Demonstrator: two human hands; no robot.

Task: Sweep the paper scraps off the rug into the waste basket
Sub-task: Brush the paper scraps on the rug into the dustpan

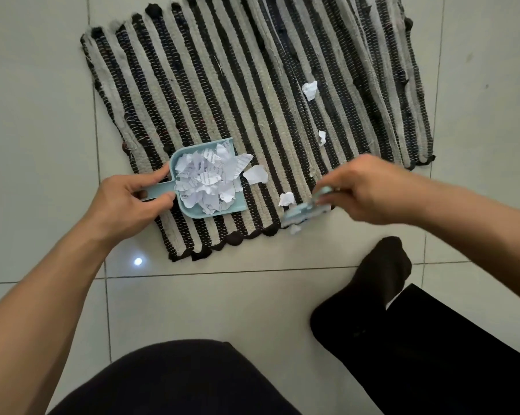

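A black-and-beige striped rug (252, 100) lies on the tiled floor. My left hand (127, 202) grips the handle of a small light-blue dustpan (192, 212) resting on the rug's near part, heaped with torn paper scraps (206, 178). My right hand (369, 190) holds a small light-blue brush (305, 212), blurred, at the rug's near edge. Loose scraps lie on the rug: one at the pan's mouth (255, 174), one beside the brush (286, 199), one under the brush (295, 229), and two farther right (309, 89) (321, 137). No waste basket is in view.
Pale floor tiles (37, 100) surround the rug. My foot in a black sock (378, 277) rests on the floor just below the rug's near right edge, and my dark-clothed knee (177, 381) fills the bottom of the view.
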